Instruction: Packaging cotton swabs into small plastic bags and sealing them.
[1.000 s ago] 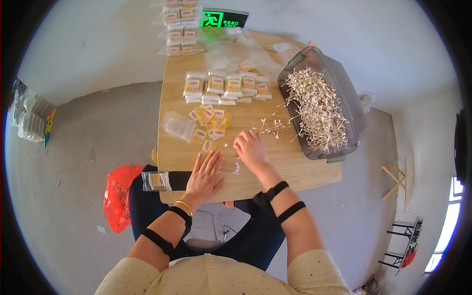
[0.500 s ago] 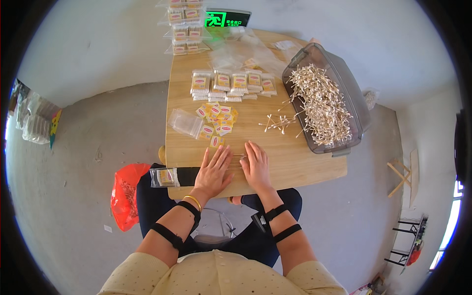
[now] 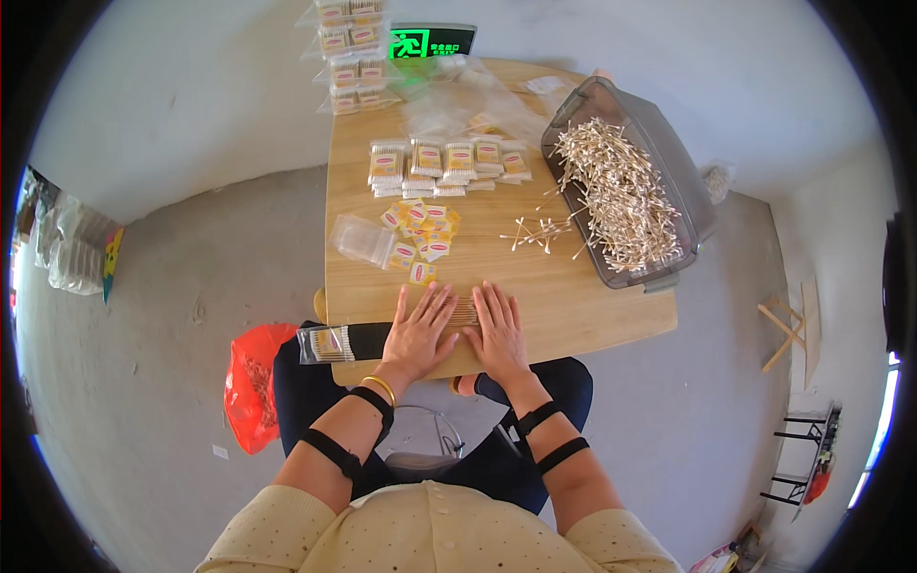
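Between my two palms, near the front edge of the wooden table (image 3: 592, 320), lies a flat row of cotton swabs (image 3: 462, 311). My left hand (image 3: 418, 329) rests flat at the row's left side, fingers stretched forward. Against the right side lies my right hand (image 3: 496, 325), its fingers also extended, covering some of the swab ends. Just beyond my left fingertips is a loose pile of yellow and white label cards (image 3: 435, 244). Left of my left hand, a bagged pack of swabs (image 3: 325, 344) sits on a black strip (image 3: 368, 341) at the table edge.
A grey bin (image 3: 626, 279) heaped with cotton swabs (image 3: 621, 191) stands at the right, a few loose swabs (image 3: 538, 234) beside it. Stacked swab packs (image 3: 427, 159) sit farther back. Clear plastic bags (image 3: 361, 241) lie left of the cards. A red bag (image 3: 256, 382) hangs low at the left.
My right hand has shifted slightly, its fingers now closer over the swabs' right side. My left hand stays about where it was. The whole view has tilted a little.
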A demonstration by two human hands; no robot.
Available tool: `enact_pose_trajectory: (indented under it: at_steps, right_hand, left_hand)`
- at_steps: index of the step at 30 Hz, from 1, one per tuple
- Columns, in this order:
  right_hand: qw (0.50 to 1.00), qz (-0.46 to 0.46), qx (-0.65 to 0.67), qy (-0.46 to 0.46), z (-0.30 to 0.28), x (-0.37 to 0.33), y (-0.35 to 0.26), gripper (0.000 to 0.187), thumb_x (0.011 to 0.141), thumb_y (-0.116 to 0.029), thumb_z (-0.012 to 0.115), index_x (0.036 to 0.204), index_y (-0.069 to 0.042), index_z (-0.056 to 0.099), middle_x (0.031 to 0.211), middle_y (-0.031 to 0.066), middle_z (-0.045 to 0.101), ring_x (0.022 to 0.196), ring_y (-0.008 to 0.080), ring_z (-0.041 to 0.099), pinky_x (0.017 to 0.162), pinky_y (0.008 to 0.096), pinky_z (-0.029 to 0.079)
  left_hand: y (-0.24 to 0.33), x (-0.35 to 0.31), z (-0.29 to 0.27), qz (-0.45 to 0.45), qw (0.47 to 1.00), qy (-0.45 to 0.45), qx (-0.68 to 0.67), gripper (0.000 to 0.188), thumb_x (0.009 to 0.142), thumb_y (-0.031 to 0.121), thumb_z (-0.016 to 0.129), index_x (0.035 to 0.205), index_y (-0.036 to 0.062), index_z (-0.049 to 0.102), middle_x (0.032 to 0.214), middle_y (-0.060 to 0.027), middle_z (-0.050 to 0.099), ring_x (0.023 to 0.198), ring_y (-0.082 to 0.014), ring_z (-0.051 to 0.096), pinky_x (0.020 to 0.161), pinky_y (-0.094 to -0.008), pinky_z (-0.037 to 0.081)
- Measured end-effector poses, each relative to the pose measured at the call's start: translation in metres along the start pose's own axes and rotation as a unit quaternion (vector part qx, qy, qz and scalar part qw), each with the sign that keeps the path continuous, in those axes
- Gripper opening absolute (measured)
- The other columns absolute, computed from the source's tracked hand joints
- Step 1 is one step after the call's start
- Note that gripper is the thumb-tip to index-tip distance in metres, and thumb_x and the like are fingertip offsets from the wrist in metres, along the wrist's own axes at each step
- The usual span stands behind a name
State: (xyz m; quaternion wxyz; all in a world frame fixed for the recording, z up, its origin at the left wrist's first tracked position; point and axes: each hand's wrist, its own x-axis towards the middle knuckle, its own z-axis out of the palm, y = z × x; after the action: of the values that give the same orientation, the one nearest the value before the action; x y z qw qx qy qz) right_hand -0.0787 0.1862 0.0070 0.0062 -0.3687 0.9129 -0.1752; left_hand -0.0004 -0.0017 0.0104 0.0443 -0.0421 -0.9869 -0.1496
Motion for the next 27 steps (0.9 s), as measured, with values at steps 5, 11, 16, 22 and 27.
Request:
enact_pose_trajectory:
  at_steps: [5,11,16,22,27]
  right_hand:
    - [0.996,0.052,0.040,0.067,0.001,-0.006,0.005,0.073,0.101,-0.035,0.059,0.159,-0.004,0.031,0.161,0.0198,0.037,0.151,0.0358,0.033,0.124,0.0548,0.023]
    - [0.996,0.061,0.053,0.031,-0.008,-0.021,0.000,0.070,0.103,-0.033,0.055,0.160,-0.003,0.027,0.162,0.0204,0.035,0.152,0.0362,0.031,0.126,0.0532,0.020]
    - [0.997,0.050,0.059,0.025,-0.007,-0.025,-0.003,0.075,0.102,-0.036,0.056,0.160,0.001,0.025,0.163,0.0225,0.033,0.154,0.0368,0.028,0.126,0.0528,0.019]
    - [0.998,-0.003,0.041,0.047,0.011,0.007,0.003,0.084,0.098,-0.040,0.062,0.159,0.003,0.024,0.164,0.0268,0.028,0.155,0.0394,0.025,0.126,0.0533,0.020]
    - [1.000,0.001,-0.024,-0.017,0.026,0.012,-0.022,0.086,0.095,-0.042,0.065,0.160,0.001,0.027,0.166,0.0290,0.022,0.156,0.0418,0.019,0.127,0.0541,0.018]
  left_hand:
    - [0.001,0.000,0.002,0.000,1.000,-0.003,0.023,0.067,0.101,0.047,0.051,0.157,0.0130,0.041,0.167,-0.0039,0.033,0.158,-0.0234,0.022,0.128,-0.0587,0.004]
    - [0.001,-0.002,0.002,-0.001,1.000,0.000,0.025,0.073,0.101,0.047,0.051,0.160,0.0098,0.034,0.167,-0.0040,0.034,0.157,-0.0237,0.022,0.128,-0.0585,0.004]
    - [-0.002,-0.009,-0.008,-0.059,0.998,0.020,0.013,0.082,0.101,0.049,0.052,0.162,0.0005,0.025,0.170,-0.0127,0.024,0.159,-0.0265,0.018,0.128,-0.0564,0.005]
    - [-0.006,-0.012,0.003,-0.082,0.995,-0.009,0.057,0.089,0.102,0.059,0.043,0.161,-0.0036,0.023,0.172,-0.0165,0.013,0.161,-0.0263,0.008,0.128,-0.0547,0.003]
    - [-0.005,-0.010,0.009,-0.079,0.996,-0.011,0.049,0.091,0.102,0.063,0.039,0.161,-0.0047,0.023,0.172,-0.0195,0.013,0.161,-0.0288,0.007,0.128,-0.0552,0.002]
